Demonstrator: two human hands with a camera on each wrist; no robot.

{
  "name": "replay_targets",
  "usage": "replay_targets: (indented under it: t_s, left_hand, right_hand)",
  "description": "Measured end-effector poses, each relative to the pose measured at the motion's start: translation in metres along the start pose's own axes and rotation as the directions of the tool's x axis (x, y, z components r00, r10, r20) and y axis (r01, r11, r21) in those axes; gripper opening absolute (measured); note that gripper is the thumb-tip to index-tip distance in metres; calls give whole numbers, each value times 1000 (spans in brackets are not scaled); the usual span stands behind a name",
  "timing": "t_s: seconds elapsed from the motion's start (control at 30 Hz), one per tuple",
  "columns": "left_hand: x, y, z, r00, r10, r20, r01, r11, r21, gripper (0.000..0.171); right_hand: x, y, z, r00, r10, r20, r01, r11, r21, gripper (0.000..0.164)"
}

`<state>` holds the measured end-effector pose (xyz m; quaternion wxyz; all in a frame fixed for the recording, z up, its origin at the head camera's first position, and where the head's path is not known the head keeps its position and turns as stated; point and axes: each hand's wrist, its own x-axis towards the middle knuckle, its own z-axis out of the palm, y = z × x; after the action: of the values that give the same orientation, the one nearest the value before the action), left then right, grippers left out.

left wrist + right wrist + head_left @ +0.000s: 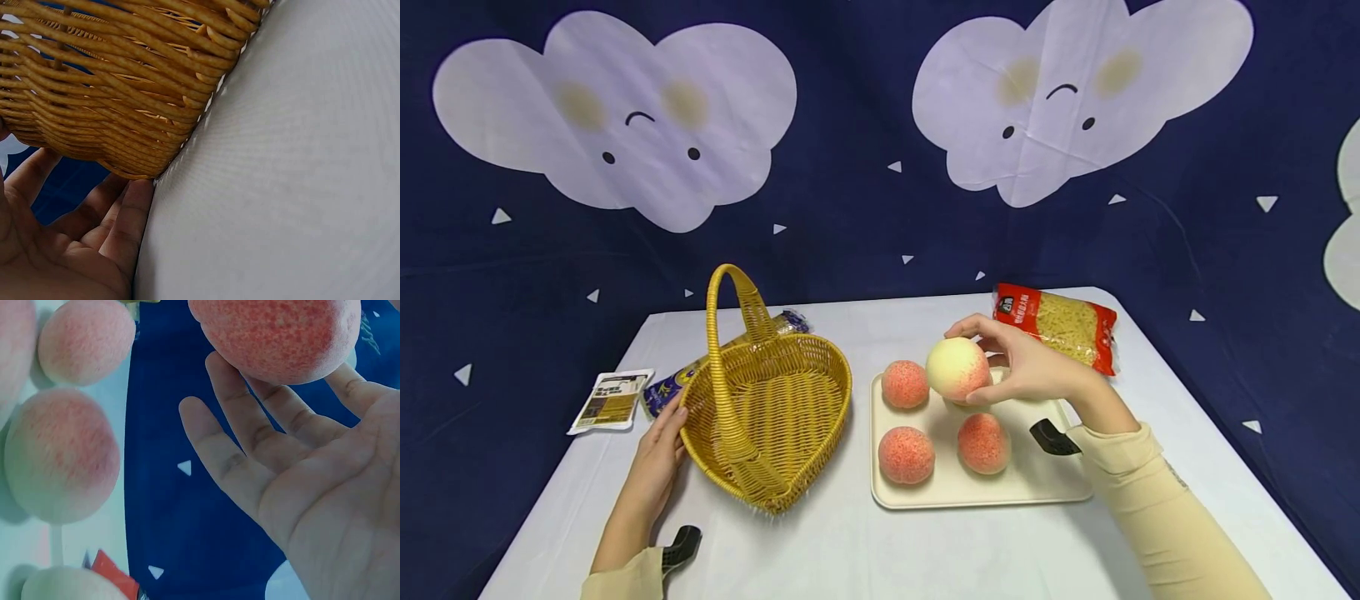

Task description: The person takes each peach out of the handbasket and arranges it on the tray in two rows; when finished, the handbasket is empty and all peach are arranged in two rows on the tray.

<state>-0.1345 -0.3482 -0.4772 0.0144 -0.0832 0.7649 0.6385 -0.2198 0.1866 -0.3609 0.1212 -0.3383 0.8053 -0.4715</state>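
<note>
A yellow wicker basket (790, 400) with a tall arched handle stands at the left of the table. My left hand (658, 454) grips its left side at the rim; the left wrist view shows fingertips (134, 194) against the woven wall (125, 81). Over a cream tray (977, 497), my right hand (1022, 362) holds a pale yellow and pink peach (957, 368) between thumb and fingers. More peaches lie on the tray, among them a front left peach (907, 455), a front middle peach (984, 443) and a back left peach (905, 384). The raised hand hides part of the tray.
A red and clear bag of pasta (1063, 325) lies at the back right. Behind the basket is a blue packet (662, 390), partly hidden. A flat white packet (613, 402) rests at the table's left edge. A dark blue cloth with clouds (850, 167) hangs behind.
</note>
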Motion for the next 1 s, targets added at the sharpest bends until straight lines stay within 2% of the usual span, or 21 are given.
replay_targets:
  t_s: [0.23,0.47,0.77,1.0]
  left_hand:
    - [0,0,0,1000,7,0,-7,1000,-11,74]
    - [-1,-1,1,999,52,1,-52,999,-16,73]
    - [-1,-1,0,1000,14,-1,-14,1000,16,74]
    - [-1,-1,0,1000,22,2,-22,1000,11,74]
  right_hand:
    - [-16,11,-5,999,24,-38,-23,999,36,75]
    - [-30,22,-8,998,37,-49,-34,998,52,73]
    - [-48,32,-11,998,41,-53,-38,997,65,72]
    - [-62,37,-12,997,53,-64,-50,997,52,71]
